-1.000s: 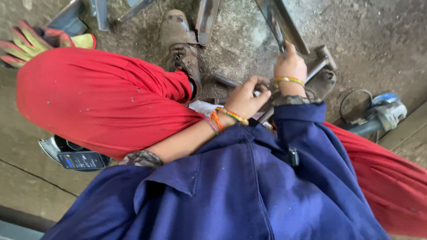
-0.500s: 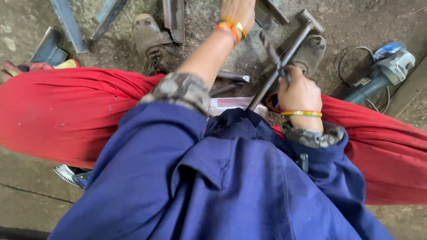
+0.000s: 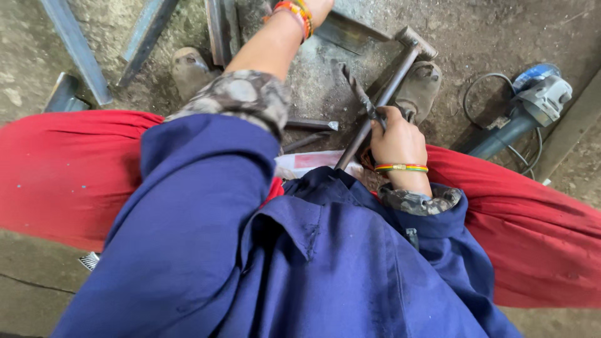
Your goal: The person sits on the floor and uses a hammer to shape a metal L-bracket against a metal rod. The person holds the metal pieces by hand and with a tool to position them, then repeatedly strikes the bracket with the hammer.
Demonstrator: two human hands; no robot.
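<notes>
My right hand (image 3: 394, 139), with coloured bangles at the wrist, is shut on the steel rod handle of a hammer (image 3: 391, 80). The hammer head points away to the upper right, near my right shoe (image 3: 421, 87). A dark twisted metal bit (image 3: 355, 87) sticks up from the same fist. My left hand (image 3: 316, 6) reaches far forward and is mostly cut off by the top edge; only the bangled wrist and heel of the hand show, next to a flat steel plate (image 3: 350, 28). Its fingers are hidden.
Several steel angle bars (image 3: 75, 53) lie on the dirty concrete floor at the top left. My left shoe (image 3: 188, 67) rests among them. A blue angle grinder (image 3: 532, 100) with its cable lies at the right. My red garment and blue jacket fill the lower view.
My left arm has stretched forward from beside the right hand until the hand leaves the top of the view. My right hand took up the hammer and has lowered slightly.
</notes>
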